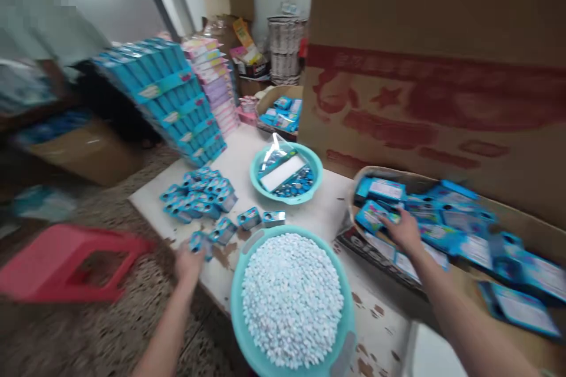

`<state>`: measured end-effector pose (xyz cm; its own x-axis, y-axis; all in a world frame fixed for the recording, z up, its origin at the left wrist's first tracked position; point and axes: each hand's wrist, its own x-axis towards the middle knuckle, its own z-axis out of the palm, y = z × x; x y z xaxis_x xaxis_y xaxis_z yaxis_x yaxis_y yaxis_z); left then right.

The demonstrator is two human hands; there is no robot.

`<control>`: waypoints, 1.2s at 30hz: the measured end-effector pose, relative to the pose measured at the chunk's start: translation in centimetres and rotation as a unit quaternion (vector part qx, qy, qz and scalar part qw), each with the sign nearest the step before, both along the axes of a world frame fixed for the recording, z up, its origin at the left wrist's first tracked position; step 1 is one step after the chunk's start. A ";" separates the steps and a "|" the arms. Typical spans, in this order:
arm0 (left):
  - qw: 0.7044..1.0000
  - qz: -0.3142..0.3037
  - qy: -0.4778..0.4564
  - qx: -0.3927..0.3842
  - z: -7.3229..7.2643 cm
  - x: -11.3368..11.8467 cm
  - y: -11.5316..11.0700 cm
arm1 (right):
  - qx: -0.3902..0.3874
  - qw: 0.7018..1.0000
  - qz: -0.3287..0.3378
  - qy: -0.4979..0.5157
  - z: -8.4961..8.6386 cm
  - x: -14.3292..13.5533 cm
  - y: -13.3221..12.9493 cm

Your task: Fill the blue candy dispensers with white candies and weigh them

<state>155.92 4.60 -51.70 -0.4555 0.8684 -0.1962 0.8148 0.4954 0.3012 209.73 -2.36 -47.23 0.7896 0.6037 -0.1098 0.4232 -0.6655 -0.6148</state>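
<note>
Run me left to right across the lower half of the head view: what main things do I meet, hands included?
Red stool → left hand → teal basin of white pieces → right hand → flat blue packet near the right edge.

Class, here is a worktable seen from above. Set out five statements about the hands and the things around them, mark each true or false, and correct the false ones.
1. The right hand is at the blue boxes in the cardboard tray. True.
2. The left hand is buried in the larger basin. False: it is at a small blue box near the table edge.
3. Small pale pieces fill most of the larger basin. True.
4. The red stool stands on the table. False: it is beside the table, to the left.
5. A white strip lies in the smaller basin. True.
</note>
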 end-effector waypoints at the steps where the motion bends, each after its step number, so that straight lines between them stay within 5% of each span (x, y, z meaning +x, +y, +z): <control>1: 0.999 -0.003 -0.050 0.014 -0.2 0.6 0.7 | -0.027 1.000 -0.002 0.012 -0.8 0.1 1.1; 5: 0.992 0.006 -0.119 0.047 -0.2 1.0 1.5 | -0.139 0.987 -0.073 0.018 -3.8 -0.2 4.3; 8: 0.988 -0.005 -0.081 0.135 0.5 1.9 -1.5 | -0.131 0.984 -0.119 0.011 -4.7 -1.1 5.2; 11: 0.962 -0.136 -0.104 0.212 0.6 4.8 -6.3 | -0.106 0.986 -0.124 0.025 -4.5 -1.8 5.3; 14: 0.916 -0.342 -0.132 0.164 -0.4 8.3 -10.4 | -0.062 0.992 -0.105 0.033 -3.6 -1.3 4.6; 17: 0.892 -0.426 -0.090 0.127 -1.7 10.8 -12.1 | -0.001 0.997 -0.079 0.011 -1.6 -0.3 2.2; 20: 0.896 -0.420 -0.075 0.124 -2.6 12.6 -11.6 | 0.142 0.989 -0.008 0.037 1.5 -1.0 -2.1; 24: 0.901 -0.406 -0.080 0.134 -2.1 15.0 -10.2 | 0.296 0.938 0.060 0.172 5.1 -5.6 -8.8; 30: 0.888 -0.420 -0.138 0.127 -0.2 18.3 -9.2 | 0.286 0.845 -0.011 0.452 5.4 -13.4 -13.0; 33: 0.895 -0.386 -0.198 0.108 0.5 18.9 -9.2 | 0.221 0.839 -0.025 0.496 4.9 -16.4 -12.8; 36: 0.891 -0.289 -0.343 0.067 1.1 19.0 -9.0 | 0.179 0.856 -0.004 0.485 4.8 -18.1 -12.8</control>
<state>174.91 -4.43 -50.57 0.2617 0.9560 -0.1327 0.5235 -0.0251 0.8517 191.58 -15.18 -42.41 0.4366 0.7306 -0.5251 -0.4049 -0.3616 -0.8398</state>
